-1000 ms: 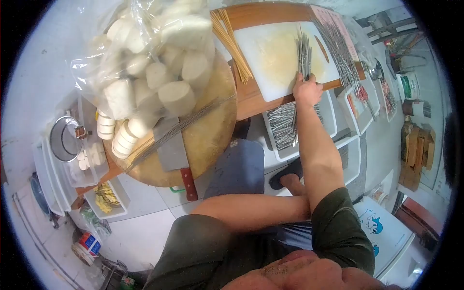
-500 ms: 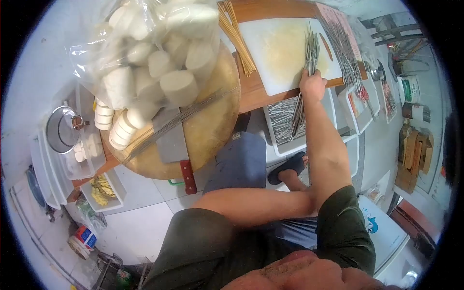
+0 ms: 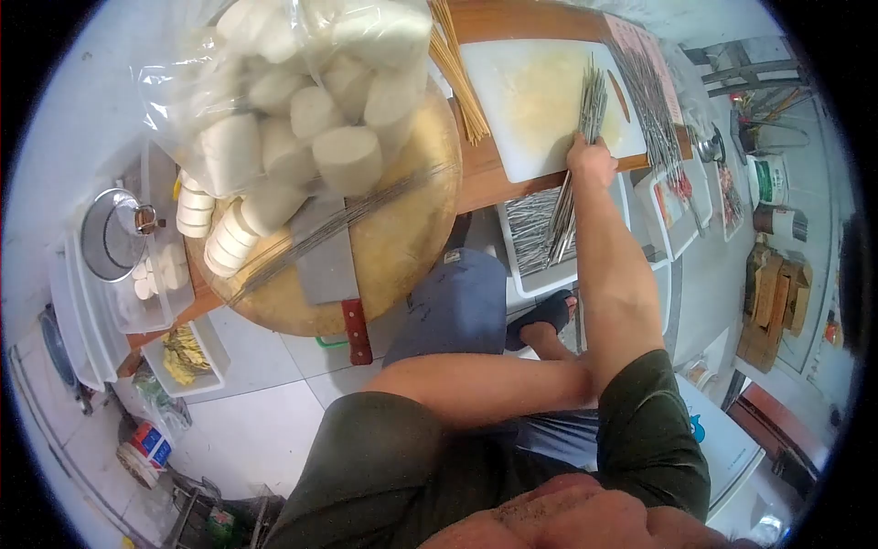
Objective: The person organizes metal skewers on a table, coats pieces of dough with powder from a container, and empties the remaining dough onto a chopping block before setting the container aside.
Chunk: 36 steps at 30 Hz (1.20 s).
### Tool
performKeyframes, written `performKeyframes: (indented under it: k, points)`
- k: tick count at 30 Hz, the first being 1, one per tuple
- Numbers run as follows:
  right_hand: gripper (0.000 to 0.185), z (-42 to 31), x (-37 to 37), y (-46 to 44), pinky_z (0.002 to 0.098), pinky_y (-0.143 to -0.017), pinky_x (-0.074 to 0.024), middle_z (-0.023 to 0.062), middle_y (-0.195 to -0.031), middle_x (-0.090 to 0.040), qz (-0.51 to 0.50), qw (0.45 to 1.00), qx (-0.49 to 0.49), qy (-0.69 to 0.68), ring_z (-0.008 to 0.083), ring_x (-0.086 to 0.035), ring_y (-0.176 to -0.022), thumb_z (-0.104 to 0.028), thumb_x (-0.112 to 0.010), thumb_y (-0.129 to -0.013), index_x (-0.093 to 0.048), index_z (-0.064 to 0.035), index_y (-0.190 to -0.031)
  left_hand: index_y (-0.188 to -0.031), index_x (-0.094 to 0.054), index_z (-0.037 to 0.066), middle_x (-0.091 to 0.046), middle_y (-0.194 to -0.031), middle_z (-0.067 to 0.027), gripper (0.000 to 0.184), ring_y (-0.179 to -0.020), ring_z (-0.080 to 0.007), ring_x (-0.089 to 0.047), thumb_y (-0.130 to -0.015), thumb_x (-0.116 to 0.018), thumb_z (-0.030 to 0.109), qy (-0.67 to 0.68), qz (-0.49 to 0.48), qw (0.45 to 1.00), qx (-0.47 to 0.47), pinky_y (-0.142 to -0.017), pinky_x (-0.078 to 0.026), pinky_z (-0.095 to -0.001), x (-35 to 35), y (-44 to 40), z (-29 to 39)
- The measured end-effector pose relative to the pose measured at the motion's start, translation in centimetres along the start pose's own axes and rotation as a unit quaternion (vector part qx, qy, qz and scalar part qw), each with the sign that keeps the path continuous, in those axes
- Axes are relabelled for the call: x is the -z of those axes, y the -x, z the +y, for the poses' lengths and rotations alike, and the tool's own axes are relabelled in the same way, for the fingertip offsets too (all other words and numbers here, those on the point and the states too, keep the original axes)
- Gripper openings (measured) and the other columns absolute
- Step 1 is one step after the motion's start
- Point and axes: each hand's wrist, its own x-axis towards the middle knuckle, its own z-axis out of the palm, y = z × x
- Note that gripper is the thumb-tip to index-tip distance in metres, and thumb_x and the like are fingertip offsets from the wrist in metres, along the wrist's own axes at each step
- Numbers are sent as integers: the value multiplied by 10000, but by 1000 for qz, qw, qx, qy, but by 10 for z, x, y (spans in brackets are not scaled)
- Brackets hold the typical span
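My right hand (image 3: 593, 165) is closed round a bundle of thin metal skewers (image 3: 593, 101) at the front edge of the white cutting board (image 3: 535, 114). The bundle's upper ends fan out over the board, and its lower part hangs above a white bin of metal skewers (image 3: 532, 229). My left forearm (image 3: 485, 384) crosses my lap to the right; the left hand is hidden behind my right arm. On the round chopping block (image 3: 412, 265) lie a cleaver (image 3: 326, 265), several metal skewers and a clear bag of pale, thick cylindrical pieces (image 3: 347, 157).
Wooden sticks (image 3: 462, 78) lie left of the board. More metal skewers (image 3: 647, 91) lie on its right. A metal strainer (image 3: 112, 236) and a white tray of yellow food (image 3: 186, 357) are at left. A sandalled foot (image 3: 544, 329) is below the bin.
The view has shifted slightly, with the bag and block appearing a little further right. My right hand stays closed on the skewers at the board's edge.
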Motion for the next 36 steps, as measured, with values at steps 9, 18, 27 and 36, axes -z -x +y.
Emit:
performKeyframes:
  k: [9,18,27,36]
  points:
    - [690,-16,-1,11,470,-1003,-369,243,-1350,-340,17,994,-101,-41,377,-398,-1229,-517,-542,-834,-419,-68,-1343,-1204,-599,87,-592,-1216,-127,358,-1110,-287,-560,-905,-429,186,-11,5,1000,1,-865,-420,-524,3,2,4]
    - [745,-2,5,3,416,-1026,-358,276,-1331,-418,-28,998,-52,-13,406,-403,-1235,-540,-584,-793,-521,76,-1208,-1194,-611,87,-602,-1207,-128,355,-1100,-291,-572,-898,-436,173,-49,-19,999,11,-851,-428,-534,-11,-8,1]
    - [527,42,-13,-44,372,-629,-513,138,-984,-633,-172,927,-88,-321,228,-625,-779,-283,-681,-793,-575,121,-1114,-1185,-623,88,-612,-1197,-128,352,-1089,-294,-584,-891,-443,160,-950,43,274,-144,-837,-437,-545,-12,-8,3]
    - [636,39,49,2,362,-740,-512,166,-997,-633,-333,903,56,-267,246,-612,-884,-236,-752,-696,-514,100,-1181,-1176,-635,88,-622,-1188,-128,350,-1079,-298,-596,-884,-450,147,-989,60,126,-56,-823,-445,-556,-26,15,4]
